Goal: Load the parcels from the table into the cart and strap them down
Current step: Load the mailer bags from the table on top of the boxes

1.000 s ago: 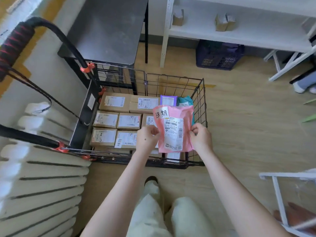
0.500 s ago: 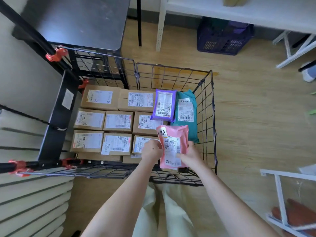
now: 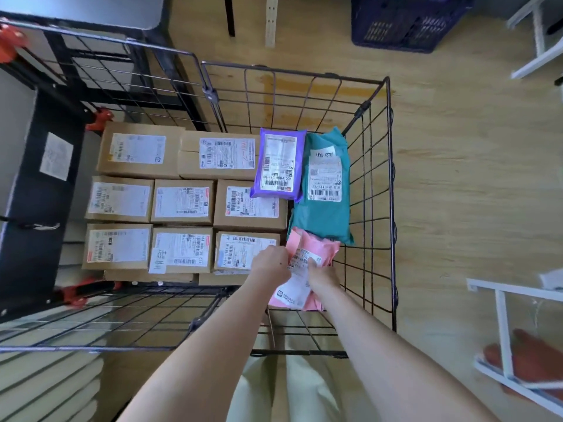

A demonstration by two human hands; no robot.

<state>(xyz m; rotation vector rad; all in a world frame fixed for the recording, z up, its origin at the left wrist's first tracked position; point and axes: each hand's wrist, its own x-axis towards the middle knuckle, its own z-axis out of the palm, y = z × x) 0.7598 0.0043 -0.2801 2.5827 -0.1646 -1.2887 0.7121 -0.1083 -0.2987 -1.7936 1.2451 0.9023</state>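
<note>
Pink parcel (image 3: 316,248) between both hands (image 3: 271,264) (image 3: 323,274)

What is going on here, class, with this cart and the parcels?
A person's left hand and right hand grip a pink parcel low in the near right corner of the wire cart. Cardboard boxes fill the left side, with a purple mailer and a teal mailer at the far right. No strap crosses them yet.

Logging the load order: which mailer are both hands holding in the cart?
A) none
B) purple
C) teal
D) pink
D: the left hand and right hand both grip the pink mailer in the near right corner of the cart; the purple mailer and teal mailer lie untouched beyond it.
</note>
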